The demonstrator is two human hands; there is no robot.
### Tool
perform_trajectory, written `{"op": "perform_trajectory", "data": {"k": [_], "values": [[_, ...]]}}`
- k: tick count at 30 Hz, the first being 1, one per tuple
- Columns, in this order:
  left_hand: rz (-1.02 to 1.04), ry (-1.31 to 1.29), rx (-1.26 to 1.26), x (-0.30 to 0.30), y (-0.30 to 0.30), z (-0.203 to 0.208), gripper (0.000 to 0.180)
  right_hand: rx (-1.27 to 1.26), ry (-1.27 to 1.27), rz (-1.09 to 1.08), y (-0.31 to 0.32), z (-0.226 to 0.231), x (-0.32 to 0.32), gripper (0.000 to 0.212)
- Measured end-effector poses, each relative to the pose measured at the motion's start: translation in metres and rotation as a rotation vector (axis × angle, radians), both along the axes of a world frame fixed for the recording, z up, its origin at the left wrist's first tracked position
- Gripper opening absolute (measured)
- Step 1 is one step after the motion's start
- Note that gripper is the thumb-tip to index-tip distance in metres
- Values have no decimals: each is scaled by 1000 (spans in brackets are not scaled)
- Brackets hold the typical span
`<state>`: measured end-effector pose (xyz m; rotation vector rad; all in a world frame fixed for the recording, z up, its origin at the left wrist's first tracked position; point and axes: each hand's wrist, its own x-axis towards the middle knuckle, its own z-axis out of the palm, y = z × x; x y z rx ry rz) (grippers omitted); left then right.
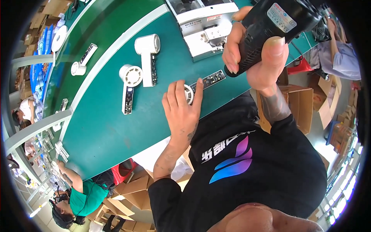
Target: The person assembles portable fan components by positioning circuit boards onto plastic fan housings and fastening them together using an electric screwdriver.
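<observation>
My left hand (180,102) rests on the green table with its fingers around the round head of a small white handheld fan (189,94). The handle's circuit board (210,79) faces up and stretches to the right. Raised over the table's right side, my right hand (255,58) grips a black handheld power tool (266,29) with vent slots and a pale label. Its rounded end hangs close to the circuit board; whether they touch, I cannot tell. To the left of my left hand are two more white fans, one nearer (132,76) and one farther (147,44), with boards exposed.
A white and grey machine (206,29) stands at the table's back. Beyond a pale rail (112,40) runs a green belt carrying another fan (79,69). A co-worker in a green shirt (89,196) reaches in at lower left. Cardboard boxes (297,106) stand at right.
</observation>
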<state>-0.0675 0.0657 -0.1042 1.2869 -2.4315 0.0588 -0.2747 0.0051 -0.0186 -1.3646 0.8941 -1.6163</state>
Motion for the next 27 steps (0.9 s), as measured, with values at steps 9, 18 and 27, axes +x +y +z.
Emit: {"op": "perform_trajectory", "data": {"k": [9, 18, 27], "values": [[2, 20, 34, -2, 1, 1, 59, 48, -7, -34, 10, -12, -4, 81], [-11, 16, 24, 1, 0, 3, 62, 67, -84, 34, 23, -17, -3, 78], [-123, 36, -16, -10, -11, 6, 49, -327, -215, 505, -6, 19, -69, 86]]}}
